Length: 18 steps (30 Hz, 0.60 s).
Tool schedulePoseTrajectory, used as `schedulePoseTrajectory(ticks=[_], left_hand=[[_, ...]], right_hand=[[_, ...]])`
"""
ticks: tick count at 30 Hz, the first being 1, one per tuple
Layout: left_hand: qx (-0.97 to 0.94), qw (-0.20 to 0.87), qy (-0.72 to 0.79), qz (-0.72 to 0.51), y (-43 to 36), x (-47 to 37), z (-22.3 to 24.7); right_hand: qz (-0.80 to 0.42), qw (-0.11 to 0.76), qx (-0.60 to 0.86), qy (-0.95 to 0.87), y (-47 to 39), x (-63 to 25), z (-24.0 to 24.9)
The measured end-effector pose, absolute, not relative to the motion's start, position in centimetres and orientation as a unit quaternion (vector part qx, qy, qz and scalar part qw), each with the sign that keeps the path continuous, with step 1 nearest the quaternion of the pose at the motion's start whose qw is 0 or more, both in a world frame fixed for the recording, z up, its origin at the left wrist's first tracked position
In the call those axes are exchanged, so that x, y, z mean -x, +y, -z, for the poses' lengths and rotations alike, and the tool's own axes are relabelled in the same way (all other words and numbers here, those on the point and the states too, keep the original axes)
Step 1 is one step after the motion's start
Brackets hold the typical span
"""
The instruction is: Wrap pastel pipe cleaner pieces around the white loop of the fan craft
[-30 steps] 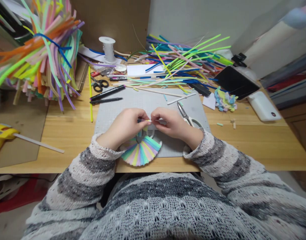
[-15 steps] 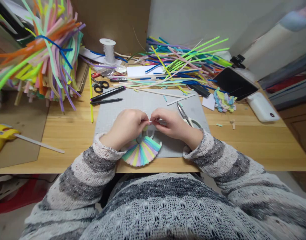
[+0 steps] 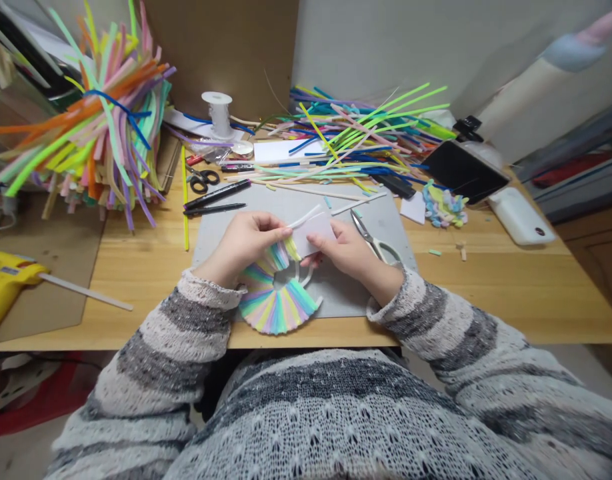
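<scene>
A curved, fan-like band of pastel pipe cleaners (image 3: 279, 308) bends round in a C shape near the front edge of the mat. My left hand (image 3: 249, 241) is closed at the band's upper end, pinching a white pipe cleaner (image 3: 306, 216) that slants up to the right. Between thumb and fingers, my right hand (image 3: 347, 248) grips a small white card (image 3: 309, 237). The card lies against the white pipe cleaner, close to the left fingertips. Loose white ends hang below the card, partly hidden by the right fingers.
Scissors (image 3: 373, 239) lie right of my right hand on the grey mat (image 3: 219, 230). Black pens (image 3: 219, 197) and black-handled scissors (image 3: 202, 180) sit behind. Pipe cleaners (image 3: 366, 127) are heaped at the back; a yellow glue gun (image 3: 11, 283) is at the left.
The hands have moved slightly apart. The white card now shows in my right hand, and the white pipe cleaner and more of the pastel band have come into view.
</scene>
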State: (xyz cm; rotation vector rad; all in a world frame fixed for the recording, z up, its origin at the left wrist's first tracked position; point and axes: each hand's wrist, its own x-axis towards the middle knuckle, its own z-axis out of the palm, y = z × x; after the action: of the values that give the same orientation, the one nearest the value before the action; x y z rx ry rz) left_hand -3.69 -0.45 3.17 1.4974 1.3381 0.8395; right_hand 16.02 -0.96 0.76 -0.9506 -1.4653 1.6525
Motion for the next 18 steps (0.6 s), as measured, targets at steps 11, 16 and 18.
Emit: schedulePoseTrajectory(ticks=[11, 16, 18], left_hand=[[-0.539, 0.563, 0.528, -0.337, 0.04, 3.95, -2.15], [-0.541, 0.555, 0.538, -0.330, 0.05, 4.00, -2.15], [-0.541, 0.558, 0.532, -0.334, 0.01, 3.99, -2.23]], right_hand=[[-0.675, 0.358, 0.394, -0.511, -0.38, -16.04, -0.98], [-0.664, 0.384, 0.401, -0.501, -0.41, -15.97, -1.07], [-0.655, 0.390, 0.408, -0.503, -0.48, -15.97, -1.06]])
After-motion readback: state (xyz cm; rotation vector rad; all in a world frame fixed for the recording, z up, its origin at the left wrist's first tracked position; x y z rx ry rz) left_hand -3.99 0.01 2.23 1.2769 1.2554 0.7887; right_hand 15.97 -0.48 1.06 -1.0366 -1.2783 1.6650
